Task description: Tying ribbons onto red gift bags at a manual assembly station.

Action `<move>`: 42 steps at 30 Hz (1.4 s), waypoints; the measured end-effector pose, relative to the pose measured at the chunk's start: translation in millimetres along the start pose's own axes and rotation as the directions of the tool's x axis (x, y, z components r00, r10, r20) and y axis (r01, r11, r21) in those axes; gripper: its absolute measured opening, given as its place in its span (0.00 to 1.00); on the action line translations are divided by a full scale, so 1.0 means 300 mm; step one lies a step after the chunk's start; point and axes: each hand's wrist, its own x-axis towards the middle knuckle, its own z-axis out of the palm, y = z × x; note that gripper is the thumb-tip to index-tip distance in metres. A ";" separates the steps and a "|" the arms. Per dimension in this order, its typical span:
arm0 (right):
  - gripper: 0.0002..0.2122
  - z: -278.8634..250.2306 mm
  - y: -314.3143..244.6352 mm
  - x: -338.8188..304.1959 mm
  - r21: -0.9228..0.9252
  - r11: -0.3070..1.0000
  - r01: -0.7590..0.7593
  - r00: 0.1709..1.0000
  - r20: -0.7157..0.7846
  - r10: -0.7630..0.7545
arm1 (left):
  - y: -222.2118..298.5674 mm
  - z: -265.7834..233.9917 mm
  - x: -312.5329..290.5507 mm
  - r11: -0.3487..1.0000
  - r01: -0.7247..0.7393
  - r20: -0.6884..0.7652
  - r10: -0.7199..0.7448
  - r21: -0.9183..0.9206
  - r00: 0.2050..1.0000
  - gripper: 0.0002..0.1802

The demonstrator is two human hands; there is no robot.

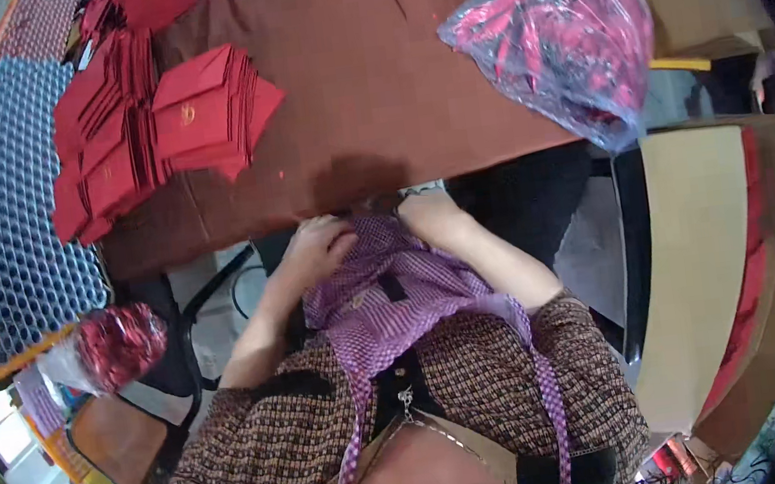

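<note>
My left hand [318, 246] is at the table's near edge, beside the left side of the purple checked apron [412, 287] that I wear. Its fingers are loosely bent, the thumb stands apart, and I see nothing held. Across from it, my right hand [435, 219] is closed at the right edge of the same apron, where the cloth bunches between my hands. Its fingertips are partly hidden. On the brown-covered table [339, 83], stacked red envelopes [197, 110] lie to the left, some with a gold mark.
A clear plastic bag of pink and red things [556, 37] rests at the table's right. At left stands a grey-blue honeycomb-patterned surface [15, 201], with a wrapped red bundle [120, 347] below it. Open cardboard boxes [698, 252] stand on my right.
</note>
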 end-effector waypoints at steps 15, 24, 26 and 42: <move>0.16 -0.725 0.050 -0.401 0.716 0.606 0.345 0.782 -0.577 0.237 | 0.432 -0.388 0.059 0.867 -0.488 -0.847 0.335 0.105 0.413 0.15; 0.10 -0.733 0.007 -0.272 0.741 0.425 0.519 0.696 -0.656 0.292 | 0.400 -0.305 0.097 0.852 -0.508 -0.815 0.201 -0.128 0.544 0.05; 0.11 -0.657 -0.010 -0.236 0.780 0.306 0.545 0.694 -0.625 0.356 | 0.399 -0.248 0.136 0.827 -0.514 -0.797 0.146 -0.227 0.587 0.11; 0.14 -0.371 0.040 -0.323 0.690 0.722 -0.047 0.843 -0.361 0.399 | 0.130 -0.111 0.262 0.663 -0.220 -0.402 -0.134 -0.715 0.906 0.09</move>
